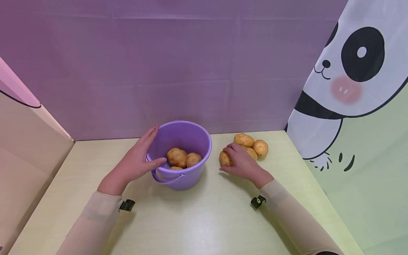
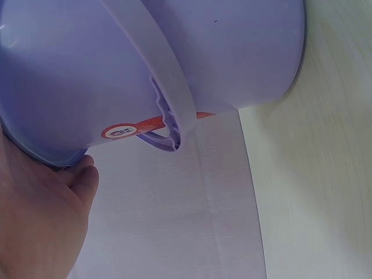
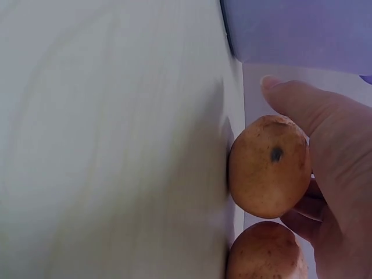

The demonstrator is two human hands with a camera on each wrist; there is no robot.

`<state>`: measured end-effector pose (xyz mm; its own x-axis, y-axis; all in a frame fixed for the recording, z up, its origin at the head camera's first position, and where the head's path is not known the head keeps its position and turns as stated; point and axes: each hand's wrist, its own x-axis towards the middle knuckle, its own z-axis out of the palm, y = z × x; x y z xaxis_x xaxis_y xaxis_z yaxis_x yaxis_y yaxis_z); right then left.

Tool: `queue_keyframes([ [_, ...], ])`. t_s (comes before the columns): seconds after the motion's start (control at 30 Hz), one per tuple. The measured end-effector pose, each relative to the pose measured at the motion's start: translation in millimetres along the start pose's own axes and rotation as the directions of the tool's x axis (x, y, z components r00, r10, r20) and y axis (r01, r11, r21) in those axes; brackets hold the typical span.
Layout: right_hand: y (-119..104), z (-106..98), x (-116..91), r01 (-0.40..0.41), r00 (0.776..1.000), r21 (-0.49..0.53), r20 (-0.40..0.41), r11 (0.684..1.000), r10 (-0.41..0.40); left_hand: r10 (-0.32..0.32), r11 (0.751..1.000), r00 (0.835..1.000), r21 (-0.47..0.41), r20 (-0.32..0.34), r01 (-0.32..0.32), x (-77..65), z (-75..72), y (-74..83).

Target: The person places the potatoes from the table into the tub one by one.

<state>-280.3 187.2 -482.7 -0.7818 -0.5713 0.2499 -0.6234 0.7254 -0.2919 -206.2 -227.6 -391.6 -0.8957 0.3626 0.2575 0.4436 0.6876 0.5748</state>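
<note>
Right hand (image 1: 243, 163): fingers curled round leftmost potato (image 1: 225, 159), on worktop (image 1: 204, 226), near back edge. Left hand (image 1: 135, 163): fingers fairly straight along bucket (image 1: 192, 179) rim, thumb over it. Three loose potatoes (image 1: 261, 148) beside the gripped one, toward back right corner. Bucket upright near back edge, three potatoes visible inside (image 1: 177, 157).

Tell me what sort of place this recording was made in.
Probably a staged recording booth, judging by the plain purple backdrop hung behind a pale tabletop and the large cartoon panda printed on the right-hand side. The room beyond is out of view.
</note>
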Motion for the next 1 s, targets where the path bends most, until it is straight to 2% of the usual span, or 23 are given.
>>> queue_keyframes([
  [0.53, -0.6, 0.4, -1.3, 0.0, 1.0, -0.001, 0.01, 1.0, 0.0, -0.003, 1.0, 1.0, 0.002, 0.001, 0.003, -0.3, -0.3, 0.9],
  [1.0, -1.4, 1.6, -3.1, 0.012, 1.0, 0.056, 0.009, 0.998, -0.012, -0.002, 1.0, 1.0, 0.005, -0.001, 0.002, 0.4, -0.2, 0.1],
])
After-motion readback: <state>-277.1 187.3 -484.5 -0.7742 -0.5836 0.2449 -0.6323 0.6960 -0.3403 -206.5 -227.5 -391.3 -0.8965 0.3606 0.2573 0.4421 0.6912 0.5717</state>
